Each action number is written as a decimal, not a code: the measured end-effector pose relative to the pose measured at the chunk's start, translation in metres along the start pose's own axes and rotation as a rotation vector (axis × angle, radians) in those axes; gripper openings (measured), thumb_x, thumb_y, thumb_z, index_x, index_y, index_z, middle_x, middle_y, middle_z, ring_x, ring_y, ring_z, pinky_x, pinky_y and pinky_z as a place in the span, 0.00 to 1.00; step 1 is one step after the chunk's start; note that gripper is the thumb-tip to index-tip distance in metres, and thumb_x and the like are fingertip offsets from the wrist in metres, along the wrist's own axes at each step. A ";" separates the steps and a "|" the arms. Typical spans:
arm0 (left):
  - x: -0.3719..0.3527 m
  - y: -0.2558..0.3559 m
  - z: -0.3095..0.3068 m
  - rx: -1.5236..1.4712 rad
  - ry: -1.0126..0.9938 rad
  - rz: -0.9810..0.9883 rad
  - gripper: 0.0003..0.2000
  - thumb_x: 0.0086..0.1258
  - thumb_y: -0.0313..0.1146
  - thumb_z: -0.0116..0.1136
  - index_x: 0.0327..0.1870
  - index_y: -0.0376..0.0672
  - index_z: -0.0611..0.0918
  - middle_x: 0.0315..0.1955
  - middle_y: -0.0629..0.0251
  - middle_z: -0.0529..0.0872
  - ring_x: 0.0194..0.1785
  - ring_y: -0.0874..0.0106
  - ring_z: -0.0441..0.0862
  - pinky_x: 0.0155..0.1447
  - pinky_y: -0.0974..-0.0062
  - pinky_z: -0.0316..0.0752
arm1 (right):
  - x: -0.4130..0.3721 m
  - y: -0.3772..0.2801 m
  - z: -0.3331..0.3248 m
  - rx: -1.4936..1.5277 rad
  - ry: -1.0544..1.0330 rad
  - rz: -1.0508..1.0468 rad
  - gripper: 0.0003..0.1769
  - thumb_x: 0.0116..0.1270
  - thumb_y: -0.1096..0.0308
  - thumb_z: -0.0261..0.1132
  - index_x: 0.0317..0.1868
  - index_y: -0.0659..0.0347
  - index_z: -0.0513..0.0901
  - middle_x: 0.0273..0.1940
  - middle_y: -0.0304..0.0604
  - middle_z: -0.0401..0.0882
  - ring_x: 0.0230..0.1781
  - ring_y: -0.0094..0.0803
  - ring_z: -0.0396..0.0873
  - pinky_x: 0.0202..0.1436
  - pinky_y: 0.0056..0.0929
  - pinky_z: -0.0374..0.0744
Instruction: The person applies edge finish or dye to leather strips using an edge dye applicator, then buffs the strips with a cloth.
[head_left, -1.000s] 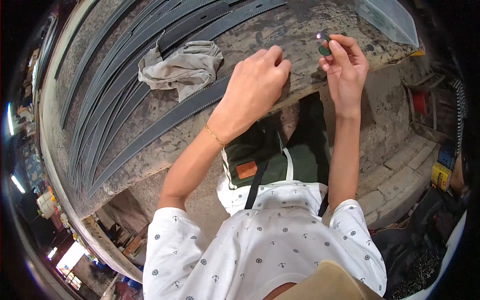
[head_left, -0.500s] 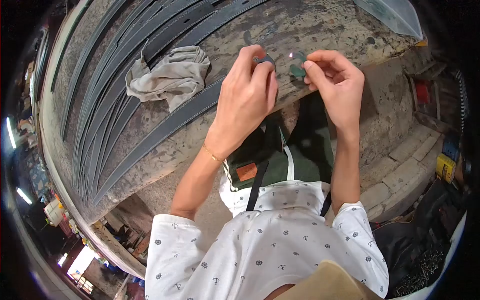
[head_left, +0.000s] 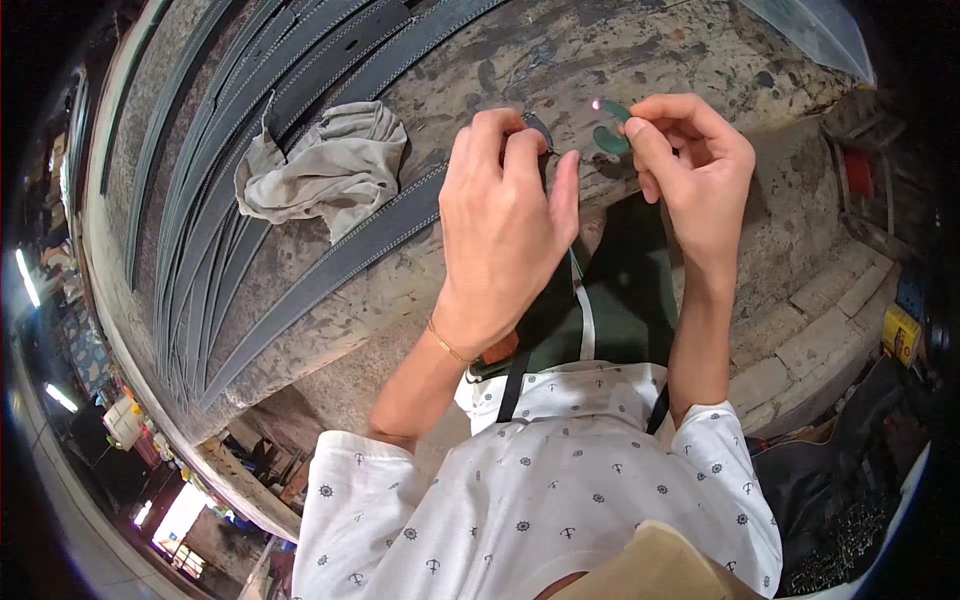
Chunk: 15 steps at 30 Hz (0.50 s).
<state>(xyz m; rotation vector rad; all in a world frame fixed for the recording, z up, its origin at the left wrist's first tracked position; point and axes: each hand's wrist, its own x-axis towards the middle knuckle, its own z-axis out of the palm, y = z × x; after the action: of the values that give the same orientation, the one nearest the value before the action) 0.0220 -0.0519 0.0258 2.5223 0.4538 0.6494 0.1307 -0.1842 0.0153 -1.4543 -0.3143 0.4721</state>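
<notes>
My left hand [head_left: 505, 215] grips a dark grey leather belt [head_left: 375, 232] near its end, fingers bent over it and thumb held away. The belt's white-stitched strap runs off to the lower left, and its dark curved tip shows just beyond the fingers. Between the thumb and fingertips of my right hand [head_left: 690, 165] is a small green curved piece of mosquito coil [head_left: 612, 140], with a bright pinkish glow at its upper tip. That glowing tip is a short distance right of the belt end, apart from it.
Several grey stitched belts [head_left: 235, 150] fan out over the stained workbench [head_left: 480, 75] at left. A crumpled pale cloth [head_left: 325, 165] lies across some of them. Clear plastic [head_left: 815, 35] sits at the far right, and a yellow container [head_left: 900, 335] stands lower right.
My right hand has moved slightly right with the coil piece, widening the gap to the belt end. My left hand has turned a little and its thumb has spread outward.
</notes>
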 end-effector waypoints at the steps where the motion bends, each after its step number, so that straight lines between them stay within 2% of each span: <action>1: 0.002 0.002 0.001 0.000 -0.001 0.001 0.09 0.59 0.26 0.72 0.35 0.34 0.82 0.41 0.56 0.83 0.37 0.58 0.83 0.42 0.66 0.78 | 0.000 -0.001 0.000 0.001 0.002 0.000 0.04 0.66 0.79 0.69 0.40 0.69 0.85 0.29 0.32 0.82 0.25 0.11 0.74 0.25 0.13 0.69; 3: 0.003 0.004 0.002 0.069 0.004 0.000 0.08 0.60 0.26 0.70 0.34 0.35 0.81 0.40 0.56 0.83 0.37 0.57 0.83 0.41 0.64 0.78 | -0.001 -0.002 0.002 -0.003 0.015 0.017 0.04 0.66 0.79 0.69 0.41 0.69 0.84 0.28 0.32 0.81 0.23 0.11 0.72 0.22 0.13 0.66; 7: 0.005 0.004 -0.001 0.091 -0.028 0.016 0.07 0.60 0.25 0.68 0.34 0.35 0.81 0.40 0.56 0.83 0.37 0.57 0.83 0.42 0.63 0.78 | -0.001 -0.002 0.004 -0.003 0.011 -0.014 0.04 0.66 0.79 0.69 0.41 0.69 0.84 0.29 0.33 0.81 0.24 0.11 0.73 0.22 0.13 0.67; 13: 0.003 -0.006 -0.002 0.031 -0.027 0.101 0.05 0.60 0.23 0.67 0.35 0.36 0.82 0.38 0.57 0.82 0.36 0.58 0.83 0.41 0.65 0.79 | -0.004 -0.002 0.009 -0.100 0.031 -0.061 0.04 0.65 0.80 0.69 0.40 0.68 0.85 0.31 0.31 0.82 0.28 0.10 0.74 0.27 0.12 0.69; 15: 0.002 -0.008 -0.002 -0.044 -0.052 0.093 0.06 0.60 0.21 0.65 0.36 0.33 0.81 0.39 0.54 0.79 0.40 0.56 0.79 0.43 0.62 0.77 | -0.005 -0.004 0.011 -0.105 0.020 -0.032 0.03 0.64 0.80 0.70 0.39 0.67 0.85 0.30 0.29 0.82 0.28 0.09 0.74 0.29 0.12 0.69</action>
<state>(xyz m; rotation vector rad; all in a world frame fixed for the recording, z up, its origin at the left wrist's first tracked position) 0.0213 -0.0435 0.0236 2.5241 0.3026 0.6197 0.1213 -0.1776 0.0207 -1.5530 -0.3505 0.4205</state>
